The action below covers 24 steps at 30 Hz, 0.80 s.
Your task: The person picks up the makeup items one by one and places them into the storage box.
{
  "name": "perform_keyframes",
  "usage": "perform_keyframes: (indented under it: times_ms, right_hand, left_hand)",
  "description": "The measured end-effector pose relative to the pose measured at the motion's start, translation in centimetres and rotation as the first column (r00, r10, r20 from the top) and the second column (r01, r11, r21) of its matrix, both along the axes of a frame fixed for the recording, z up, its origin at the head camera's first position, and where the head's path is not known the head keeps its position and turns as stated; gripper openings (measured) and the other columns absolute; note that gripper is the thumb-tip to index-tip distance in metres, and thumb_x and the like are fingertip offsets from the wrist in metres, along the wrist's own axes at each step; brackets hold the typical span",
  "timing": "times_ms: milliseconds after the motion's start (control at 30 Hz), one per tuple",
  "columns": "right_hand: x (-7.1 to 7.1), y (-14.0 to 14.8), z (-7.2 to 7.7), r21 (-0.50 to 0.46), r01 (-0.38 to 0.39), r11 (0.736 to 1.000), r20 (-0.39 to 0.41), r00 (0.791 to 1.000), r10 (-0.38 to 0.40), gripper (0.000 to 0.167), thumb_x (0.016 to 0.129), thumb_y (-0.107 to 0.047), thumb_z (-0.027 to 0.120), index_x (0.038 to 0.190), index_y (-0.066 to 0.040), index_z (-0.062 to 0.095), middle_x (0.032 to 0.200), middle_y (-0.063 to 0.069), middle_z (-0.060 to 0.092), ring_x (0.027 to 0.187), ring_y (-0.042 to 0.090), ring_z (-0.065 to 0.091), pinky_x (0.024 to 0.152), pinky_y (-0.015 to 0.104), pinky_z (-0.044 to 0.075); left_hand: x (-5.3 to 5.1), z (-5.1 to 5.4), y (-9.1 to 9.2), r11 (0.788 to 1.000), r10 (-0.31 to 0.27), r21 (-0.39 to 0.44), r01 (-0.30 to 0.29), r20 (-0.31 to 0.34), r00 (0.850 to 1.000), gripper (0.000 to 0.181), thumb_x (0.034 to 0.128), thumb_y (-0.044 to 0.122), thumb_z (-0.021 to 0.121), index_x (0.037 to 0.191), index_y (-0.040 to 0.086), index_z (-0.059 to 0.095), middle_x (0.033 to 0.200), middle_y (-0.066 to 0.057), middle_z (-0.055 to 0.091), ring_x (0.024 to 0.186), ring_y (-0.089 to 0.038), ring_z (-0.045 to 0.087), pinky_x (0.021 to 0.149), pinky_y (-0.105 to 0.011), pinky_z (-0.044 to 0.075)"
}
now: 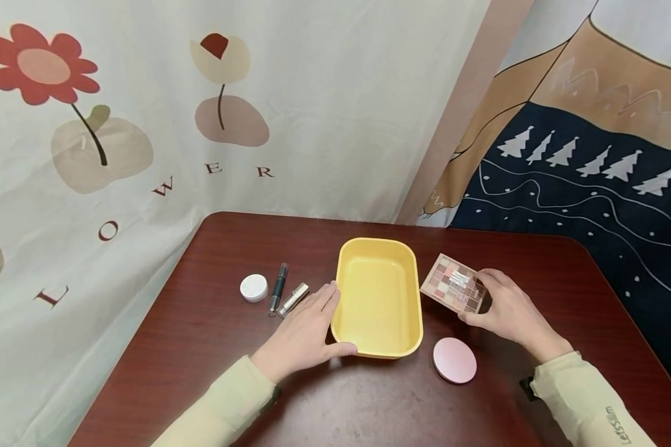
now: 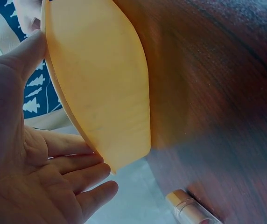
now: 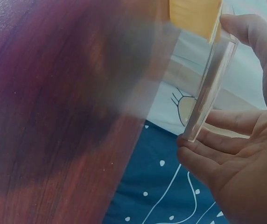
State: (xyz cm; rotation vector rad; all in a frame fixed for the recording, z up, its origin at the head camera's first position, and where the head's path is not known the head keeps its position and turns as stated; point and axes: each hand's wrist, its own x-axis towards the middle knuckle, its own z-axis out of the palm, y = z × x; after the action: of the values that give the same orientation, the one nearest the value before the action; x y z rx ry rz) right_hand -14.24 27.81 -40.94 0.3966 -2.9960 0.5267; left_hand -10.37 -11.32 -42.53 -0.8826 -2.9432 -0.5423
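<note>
A yellow plastic tray (image 1: 377, 298) sits in the middle of the table. My left hand (image 1: 307, 332) touches its left side with fairly straight fingers and the thumb at the near left corner; in the left wrist view the fingertips lie along the rim. To the right, my right hand (image 1: 509, 307) grips an eyeshadow palette (image 1: 450, 282) with many coloured squares, holding its right end between thumb and fingers. In the right wrist view the palette (image 3: 210, 84) is seen edge-on, above the tabletop. A round pink compact (image 1: 455, 361) lies nearer to me, right of the tray.
Left of the tray lie a round white jar (image 1: 254, 288), a dark slim pen-like stick (image 1: 279, 287) and a lipstick-like tube (image 1: 293, 300), close to my left fingers. The dark red table (image 1: 229, 248) meets printed curtains (image 1: 335, 155) at its back.
</note>
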Motion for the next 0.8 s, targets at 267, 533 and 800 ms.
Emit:
perform_keyframes:
  times_ms: [267,533,800]
  right_hand:
    - [0.0,-0.6,0.3,-0.002,-0.012,1.000,-0.007,1.000,0.012,0.089,0.074,-0.036,0.088,0.138,0.013,0.051,0.138,0.034,0.050,0.118,0.047,0.053,0.095,0.065,0.051]
    - [0.0,-1.1,0.3,-0.012,-0.019,1.000,0.001,1.000,0.019,0.090,0.074,-0.036,0.090,0.139,0.012,0.052,0.139,0.033,0.050,0.117,0.046,0.054,0.094,0.064,0.052]
    - [-0.2,-1.6,0.2,-0.016,-0.048,0.999,-0.022,0.999,0.047,0.086,0.073,-0.034,0.090,0.137,0.010,0.054,0.138,0.031,0.052,0.117,0.045,0.055,0.094,0.063,0.052]
  left_hand:
    - [0.1,0.1,-0.1,1.000,0.006,-0.007,-0.006,0.017,1.000,0.105,0.0870,0.065,0.071,0.153,-0.010,0.038,0.162,-0.025,0.035,0.150,-0.037,0.037,0.121,-0.047,0.031]
    - [0.1,0.2,-0.1,1.000,0.008,0.000,-0.008,0.023,1.000,0.105,0.0869,0.065,0.072,0.153,-0.009,0.038,0.162,-0.025,0.035,0.150,-0.037,0.037,0.121,-0.048,0.031]
    - [0.1,0.2,0.0,1.000,0.008,0.002,-0.008,0.016,1.000,0.106,0.0863,0.065,0.073,0.153,-0.010,0.038,0.162,-0.025,0.035,0.150,-0.037,0.037,0.121,-0.047,0.031]
